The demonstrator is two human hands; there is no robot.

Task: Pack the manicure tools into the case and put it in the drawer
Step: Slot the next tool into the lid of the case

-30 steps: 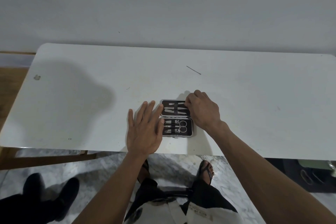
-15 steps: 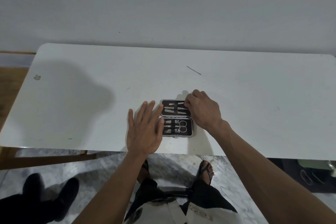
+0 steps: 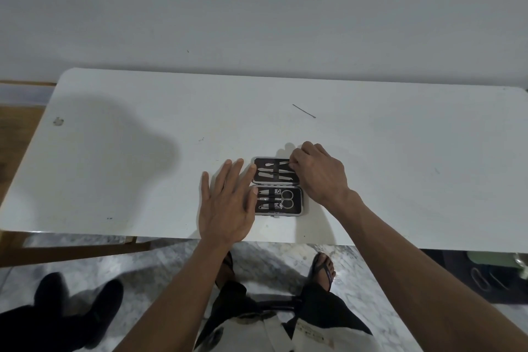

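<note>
A small manicure case [image 3: 297, 200] lies open flat on the white table [image 3: 143, 180], near its front edge. Its dark lining holds several metal tools; small scissors [image 3: 287, 199] sit in the near half, slim files in the far half. My left hand [image 3: 225, 206] rests flat on the table, fingers spread, touching the case's left side. My right hand [image 3: 320, 174] covers the far half's right end, fingertips pinched on the top tool [image 3: 284, 163] there.
A thin dark line [image 3: 303, 110] marks the table behind the case. A grey wall rises behind the table. Below the front edge are my sandalled feet [image 3: 324, 268] on marble floor, and another person's dark shoes [image 3: 80, 303] at lower left.
My right hand has shifted slightly to the right along the far half of the case. The left hand and the case have stayed put.
</note>
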